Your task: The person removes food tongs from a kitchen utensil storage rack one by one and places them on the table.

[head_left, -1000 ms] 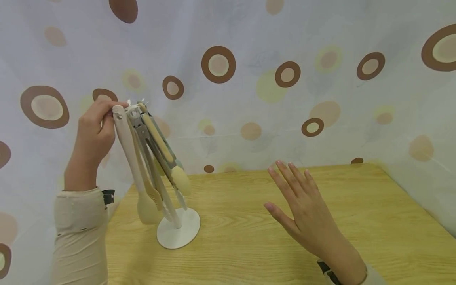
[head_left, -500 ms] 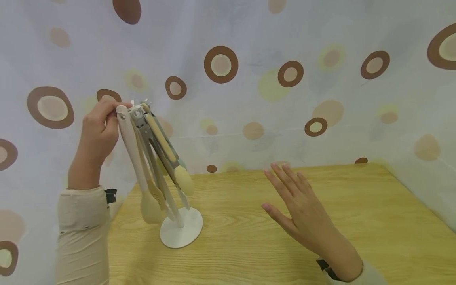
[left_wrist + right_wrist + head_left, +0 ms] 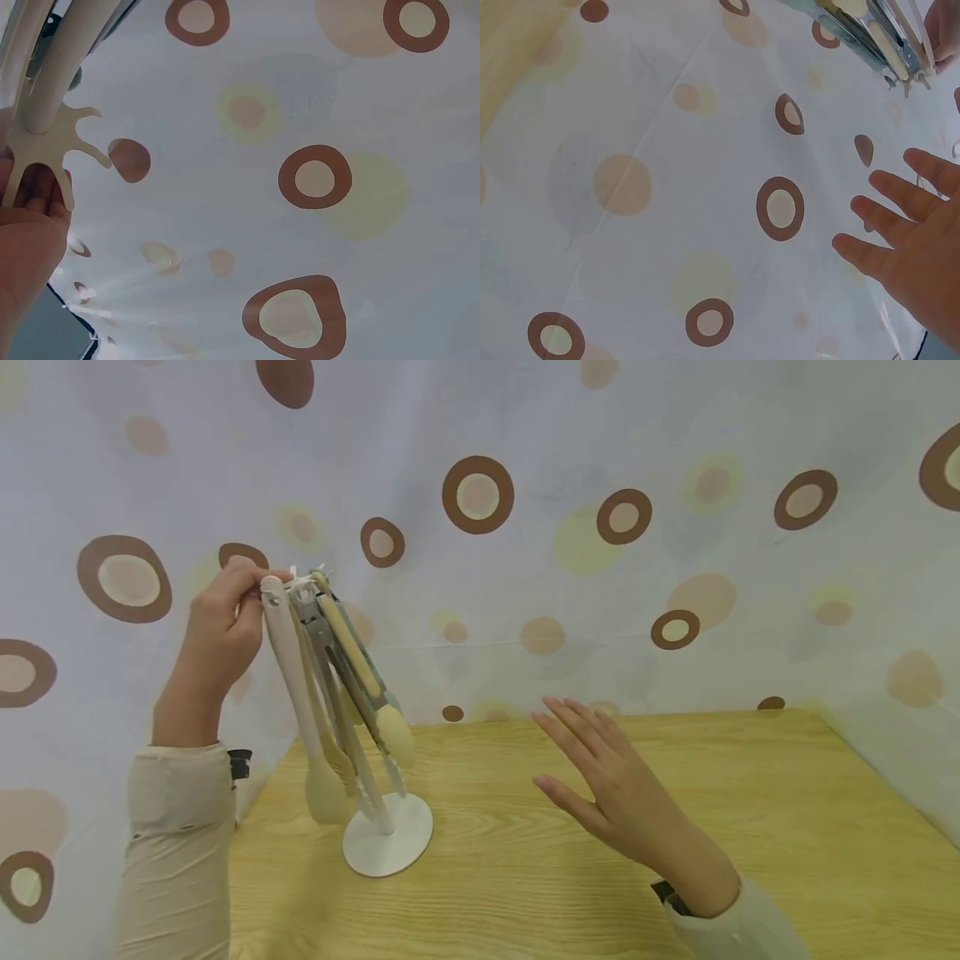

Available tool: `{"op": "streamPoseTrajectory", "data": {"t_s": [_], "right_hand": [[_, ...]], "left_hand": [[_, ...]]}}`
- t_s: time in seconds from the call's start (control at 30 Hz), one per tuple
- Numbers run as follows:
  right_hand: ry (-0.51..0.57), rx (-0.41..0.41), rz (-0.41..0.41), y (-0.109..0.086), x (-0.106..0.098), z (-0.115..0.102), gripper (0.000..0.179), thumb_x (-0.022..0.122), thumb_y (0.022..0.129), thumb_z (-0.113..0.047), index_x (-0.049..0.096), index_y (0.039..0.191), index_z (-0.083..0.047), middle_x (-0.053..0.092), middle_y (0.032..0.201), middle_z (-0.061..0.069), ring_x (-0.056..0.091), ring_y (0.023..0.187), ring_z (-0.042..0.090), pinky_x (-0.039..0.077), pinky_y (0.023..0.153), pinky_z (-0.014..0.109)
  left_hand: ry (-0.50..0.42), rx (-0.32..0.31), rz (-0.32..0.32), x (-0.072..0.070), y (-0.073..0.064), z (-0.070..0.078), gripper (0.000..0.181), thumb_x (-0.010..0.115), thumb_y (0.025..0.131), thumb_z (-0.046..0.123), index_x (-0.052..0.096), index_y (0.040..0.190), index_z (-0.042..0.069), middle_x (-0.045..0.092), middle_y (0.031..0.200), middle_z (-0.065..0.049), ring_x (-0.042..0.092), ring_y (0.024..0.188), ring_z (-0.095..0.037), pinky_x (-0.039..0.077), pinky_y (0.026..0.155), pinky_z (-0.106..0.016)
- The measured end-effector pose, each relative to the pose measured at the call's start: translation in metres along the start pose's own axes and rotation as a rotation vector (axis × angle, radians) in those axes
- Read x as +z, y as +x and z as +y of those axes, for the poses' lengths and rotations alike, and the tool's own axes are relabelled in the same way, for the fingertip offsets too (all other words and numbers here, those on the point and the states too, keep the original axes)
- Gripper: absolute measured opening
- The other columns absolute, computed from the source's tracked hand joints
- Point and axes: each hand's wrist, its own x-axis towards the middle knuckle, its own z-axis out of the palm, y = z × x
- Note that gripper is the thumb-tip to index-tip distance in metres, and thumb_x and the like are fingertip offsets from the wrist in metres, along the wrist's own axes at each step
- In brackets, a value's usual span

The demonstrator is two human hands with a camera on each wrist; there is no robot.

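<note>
A white utensil stand [image 3: 408, 839] with a round base stands at the left of the table in the head view. Its top is a hook ring [image 3: 52, 142], whose curved prongs show in the left wrist view. My left hand [image 3: 225, 622] grips this ring from the left, fingers curled at its prongs. From the ring hang several kitchen utensils: a cream spoon-like one [image 3: 324, 789], metal tongs [image 3: 321, 635], and a pale yellow-headed utensil [image 3: 395, 735]. My right hand [image 3: 611, 785] hovers over the table to the right, fingers straight and spread, holding nothing.
A wood-grain table [image 3: 510, 877] lies under both hands. Behind it and at its right side hangs a white curtain [image 3: 540, 435] with brown and beige dots.
My right hand has drifted left towards the stand, palm still spread. The left hand keeps its grip on the ring. Stand and background sit slightly further right as the head view shifts.
</note>
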Motion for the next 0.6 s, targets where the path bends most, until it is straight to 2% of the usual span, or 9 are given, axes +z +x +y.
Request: {"op": "streamPoseTrajectory", "data": {"t_s": [0.13,0.37,0.6], "right_hand": [[0.040,-0.018,-0.005,0.007,0.003,0.003,0.061,0.039,0.101,-0.047,0.038,0.147,-0.006,0.036,0.151,0.010,0.032,0.138,0.030,0.024,0.111,0.052],[0.085,-0.062,0.031,0.023,0.011,0.008,0.059,0.043,0.101,-0.044,0.042,0.144,-0.004,0.041,0.148,0.011,0.037,0.135,0.031,0.027,0.110,0.049],[0.161,-0.054,-0.004,0.041,0.021,0.010,0.057,0.052,0.099,-0.035,0.038,0.147,-0.007,0.039,0.149,0.010,0.035,0.136,0.025,0.031,0.109,0.044]], "left_hand": [[-0.002,-0.006,-0.010,0.001,0.002,0.000,0.028,0.038,0.095,-0.008,0.065,0.104,-0.008,0.057,0.093,-0.020,0.041,0.082,-0.003,0.032,0.073,-0.018],[-0.003,-0.045,-0.026,0.000,0.001,0.001,0.026,0.039,0.097,-0.006,0.064,0.102,-0.007,0.059,0.096,-0.019,0.041,0.081,-0.002,0.032,0.072,-0.018],[0.003,-0.058,-0.029,-0.001,0.000,0.003,0.026,0.038,0.097,-0.005,0.064,0.100,-0.007,0.059,0.097,-0.017,0.042,0.083,-0.003,0.032,0.073,-0.019]]}}
